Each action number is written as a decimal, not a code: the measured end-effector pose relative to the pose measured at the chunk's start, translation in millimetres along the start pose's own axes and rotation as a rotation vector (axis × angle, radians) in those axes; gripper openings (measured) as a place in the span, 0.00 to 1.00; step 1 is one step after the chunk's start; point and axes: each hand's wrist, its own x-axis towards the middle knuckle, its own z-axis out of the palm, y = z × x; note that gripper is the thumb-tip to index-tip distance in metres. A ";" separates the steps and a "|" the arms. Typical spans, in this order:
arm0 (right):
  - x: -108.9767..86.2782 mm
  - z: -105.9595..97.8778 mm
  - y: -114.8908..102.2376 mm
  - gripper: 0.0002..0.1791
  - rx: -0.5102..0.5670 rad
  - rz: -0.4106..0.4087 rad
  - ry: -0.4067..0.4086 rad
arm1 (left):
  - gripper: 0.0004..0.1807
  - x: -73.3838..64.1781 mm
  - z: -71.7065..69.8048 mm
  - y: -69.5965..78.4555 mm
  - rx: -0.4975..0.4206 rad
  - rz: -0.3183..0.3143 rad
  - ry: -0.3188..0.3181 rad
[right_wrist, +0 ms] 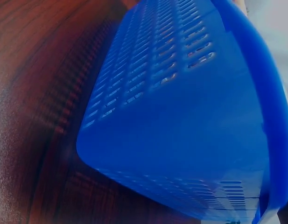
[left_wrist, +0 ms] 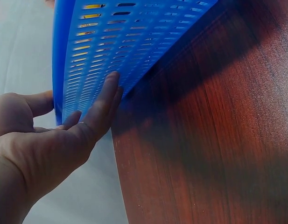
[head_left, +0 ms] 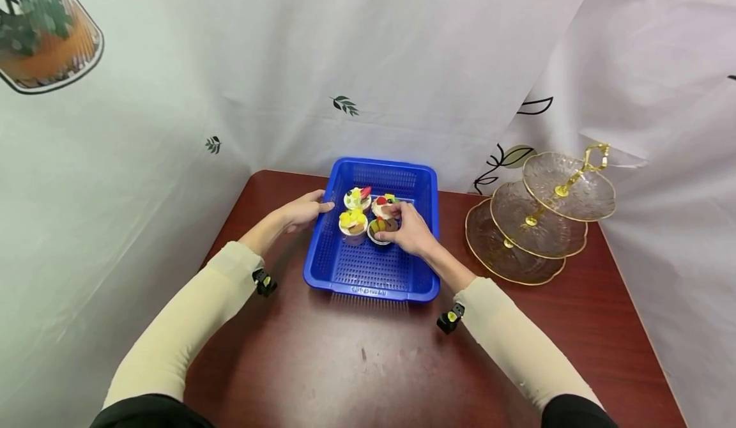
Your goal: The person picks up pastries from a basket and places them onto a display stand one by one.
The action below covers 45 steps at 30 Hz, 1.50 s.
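Note:
In the head view my left hand [head_left: 301,211] holds the left rim of a blue plastic basket [head_left: 322,259]. The left wrist view shows its thumb at the rim and its fingers along the slotted outer wall. My right hand [head_left: 409,229] reaches into the basket, thumb and fingers on either side of a chocolate-topped cupcake [head_left: 380,226]; whether they press it is unclear. Beside it stand a yellow-topped cupcake [head_left: 353,221], a strawberry-topped cupcake [head_left: 357,198] and a cream cupcake with fruit [head_left: 379,206], partly covered by my fingers. The right wrist view shows the basket's outer corner, no hand.
A three-tier glass stand [head_left: 540,220] with gold edges and a gold handle stands to the right of the basket. Both are on a dark red-brown wooden table [head_left: 345,364]. Pale printed cloth [head_left: 425,96] hangs behind the table and along its sides.

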 end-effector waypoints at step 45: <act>5.9 10.3 3.7 0.41 -0.192 0.025 -0.138 | 0.29 -2.1 0.1 -2.8 0.012 0.014 0.009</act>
